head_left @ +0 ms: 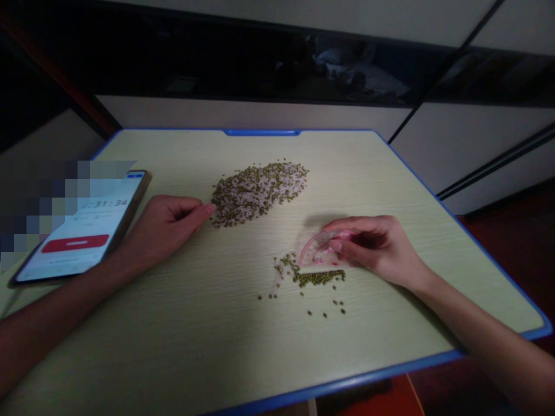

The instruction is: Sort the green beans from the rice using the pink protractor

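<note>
My right hand (377, 245) pinches a clear protractor (318, 251) with pink markings between thumb and fingers. The protractor is tilted, its straight edge along a small row of green mung beans (318, 277). My left hand (171, 222) is closed, with thumb and forefinger together at the left edge of a larger pile (260, 190). Whatever those fingers may hold is hidden. That pile mixes green beans with pale, whitish grains. A few loose beans (325, 315) lie scattered in front of the small row, and others trail to its left.
A phone (73, 260) showing a timer lies at the left beside my left forearm. The pale wood-grain table (195, 346) has a blue rim. Behind it stands a cabinet front (347, 118) with a dark glossy band. Something orange-red (394, 398) shows below the front edge.
</note>
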Tool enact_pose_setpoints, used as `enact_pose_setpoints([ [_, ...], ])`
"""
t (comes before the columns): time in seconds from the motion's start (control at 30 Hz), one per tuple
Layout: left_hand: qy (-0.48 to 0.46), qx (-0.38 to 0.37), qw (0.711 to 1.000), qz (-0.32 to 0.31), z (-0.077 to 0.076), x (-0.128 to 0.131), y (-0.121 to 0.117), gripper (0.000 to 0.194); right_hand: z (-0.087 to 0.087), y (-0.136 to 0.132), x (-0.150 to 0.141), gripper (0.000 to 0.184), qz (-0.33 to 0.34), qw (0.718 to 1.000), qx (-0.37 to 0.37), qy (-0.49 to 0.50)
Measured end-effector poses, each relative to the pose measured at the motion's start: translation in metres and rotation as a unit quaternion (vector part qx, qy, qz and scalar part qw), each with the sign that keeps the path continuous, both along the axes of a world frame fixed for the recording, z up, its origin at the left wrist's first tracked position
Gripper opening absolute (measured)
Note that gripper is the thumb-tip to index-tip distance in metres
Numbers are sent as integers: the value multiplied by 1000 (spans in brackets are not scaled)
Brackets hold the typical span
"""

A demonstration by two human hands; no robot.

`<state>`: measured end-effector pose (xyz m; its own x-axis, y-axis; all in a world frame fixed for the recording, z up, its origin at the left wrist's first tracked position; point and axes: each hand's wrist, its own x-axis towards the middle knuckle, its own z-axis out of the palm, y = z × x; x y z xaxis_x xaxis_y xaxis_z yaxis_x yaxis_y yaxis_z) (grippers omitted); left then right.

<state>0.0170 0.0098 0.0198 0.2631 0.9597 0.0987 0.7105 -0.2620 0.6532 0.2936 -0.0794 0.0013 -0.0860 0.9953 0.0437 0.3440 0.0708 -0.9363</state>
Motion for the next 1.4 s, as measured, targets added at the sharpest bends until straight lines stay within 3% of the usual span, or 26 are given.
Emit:
enact_pose_setpoints([
  [1.4,-1,8,1000,-12,-3,-1,1,40,2,-6,-1,20,99,994,35,-23],
])
